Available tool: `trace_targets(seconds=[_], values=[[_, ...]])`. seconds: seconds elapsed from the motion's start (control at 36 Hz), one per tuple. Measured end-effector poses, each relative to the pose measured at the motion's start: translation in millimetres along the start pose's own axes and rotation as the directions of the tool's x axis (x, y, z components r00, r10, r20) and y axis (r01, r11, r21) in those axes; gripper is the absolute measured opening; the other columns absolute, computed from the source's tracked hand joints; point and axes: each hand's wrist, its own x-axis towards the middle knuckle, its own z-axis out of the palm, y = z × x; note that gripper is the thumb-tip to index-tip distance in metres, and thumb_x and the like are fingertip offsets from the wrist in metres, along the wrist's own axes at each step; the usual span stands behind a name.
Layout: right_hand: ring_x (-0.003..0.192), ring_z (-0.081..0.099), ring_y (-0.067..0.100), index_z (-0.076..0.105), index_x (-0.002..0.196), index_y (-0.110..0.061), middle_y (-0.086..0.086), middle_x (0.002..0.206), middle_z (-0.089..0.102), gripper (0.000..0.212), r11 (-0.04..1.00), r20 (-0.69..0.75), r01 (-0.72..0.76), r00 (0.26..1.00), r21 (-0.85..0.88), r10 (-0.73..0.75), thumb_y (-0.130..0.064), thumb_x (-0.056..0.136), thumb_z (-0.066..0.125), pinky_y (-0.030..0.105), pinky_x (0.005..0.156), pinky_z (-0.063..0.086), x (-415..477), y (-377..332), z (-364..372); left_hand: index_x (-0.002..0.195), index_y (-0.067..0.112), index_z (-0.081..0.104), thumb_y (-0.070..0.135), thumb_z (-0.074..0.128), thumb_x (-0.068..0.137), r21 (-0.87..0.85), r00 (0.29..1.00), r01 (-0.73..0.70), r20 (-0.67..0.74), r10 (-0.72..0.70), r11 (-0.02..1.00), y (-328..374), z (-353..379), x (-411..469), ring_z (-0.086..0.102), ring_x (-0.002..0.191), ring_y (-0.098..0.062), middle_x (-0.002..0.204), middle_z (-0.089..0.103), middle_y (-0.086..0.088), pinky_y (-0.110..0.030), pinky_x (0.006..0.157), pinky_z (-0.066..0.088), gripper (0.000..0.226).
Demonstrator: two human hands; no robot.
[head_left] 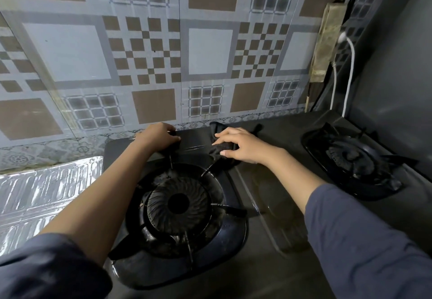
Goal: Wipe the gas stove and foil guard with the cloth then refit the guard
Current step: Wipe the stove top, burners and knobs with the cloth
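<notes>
A dark cloth (222, 149) is pinned under the right hand (240, 145), fingers curled around it, on the back strip of the gas stove (268, 181) just behind the left burner (177, 202). The left hand (159, 137) is pressed on the stove's rear edge (whether anything is gripped can't be told). The foil guard (46, 193) is lying flat beside the stove, left side, untouched.
</notes>
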Motion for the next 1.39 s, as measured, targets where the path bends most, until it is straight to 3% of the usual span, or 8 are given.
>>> trace_targets(seconds=[0.28,0.47,0.58,0.86,1.03,1.28,1.39], values=[[0.130,0.035,0.014,0.062,0.112,-0.025,-0.009,0.135,0.048,0.027,0.992,0.069,0.123,0.990,0.015,-0.124,-0.017,0.086,0.059,0.039,0.111,0.025,-10,18,-6,0.129,0.014,0.053,0.028,0.052,0.090,0.049,0.998,-0.058,0.031,0.056,0.997,27,9,8,0.051,0.117,-0.032,0.131,0.054,-0.013,-0.037,0.094,0.043,0.041],[0.129,0.036,0.010,0.062,0.109,-0.023,-0.009,0.134,0.049,0.025,0.988,0.013,0.150,0.989,0.034,-0.150,-0.017,0.085,0.059,0.032,0.110,0.025,-29,36,-7,0.118,0.010,0.058,0.027,0.050,0.091,0.054,0.994,-0.098,0.045,0.096,0.994,57,21,16,0.053,0.108,-0.033,0.121,0.059,-0.016,-0.037,0.088,0.045,0.033],[0.132,0.033,0.011,0.059,0.114,-0.027,-0.010,0.137,0.045,0.027,0.993,-0.016,0.118,0.993,0.017,-0.118,-0.023,0.088,0.057,0.035,0.111,0.024,-36,51,-8,0.119,0.008,0.057,0.027,0.050,0.092,0.064,0.990,-0.133,0.048,0.131,0.989,74,29,17,0.054,0.107,-0.033,0.120,0.059,-0.017,-0.036,0.084,0.044,0.033],[0.134,0.028,0.013,0.047,0.128,-0.030,-0.013,0.144,0.035,0.034,0.994,-0.094,-0.103,0.991,-0.030,0.099,-0.035,0.094,0.045,0.036,0.108,0.026,-60,79,-18,0.127,0.009,0.051,0.030,0.048,0.092,0.074,0.981,-0.197,0.014,0.196,0.978,98,47,13,0.053,0.112,-0.033,0.126,0.056,-0.017,-0.043,0.094,0.046,0.040],[0.139,0.021,0.017,0.035,0.138,-0.029,-0.009,0.150,0.026,0.043,0.972,-0.160,-0.220,0.966,-0.085,0.205,-0.043,0.096,0.036,0.036,0.111,0.020,-74,80,-17,0.140,0.013,0.037,0.036,0.049,0.092,0.075,0.977,-0.210,0.044,0.207,0.975,95,49,13,0.037,0.133,-0.033,0.149,0.034,-0.013,-0.050,0.110,0.031,0.054],[0.145,0.007,0.018,0.010,0.147,-0.031,-0.011,0.157,0.009,0.061,0.942,-0.170,-0.331,0.933,-0.057,0.318,-0.051,0.094,0.034,0.041,0.116,0.016,-82,74,-14,0.143,0.012,0.032,0.038,0.051,0.091,0.077,0.969,-0.244,0.069,0.239,0.967,90,50,7,0.027,0.140,-0.029,0.154,0.025,-0.009,-0.048,0.115,0.023,0.061],[0.144,0.010,0.023,0.010,0.148,-0.026,-0.005,0.157,0.009,0.066,0.910,-0.233,-0.413,0.889,-0.030,0.395,-0.053,0.093,0.035,0.042,0.116,0.019,-81,71,-7,0.143,0.013,0.031,0.036,0.050,0.092,0.070,0.967,-0.252,0.060,0.248,0.965,86,49,3,0.027,0.140,-0.027,0.154,0.024,-0.007,-0.046,0.115,0.023,0.060]])
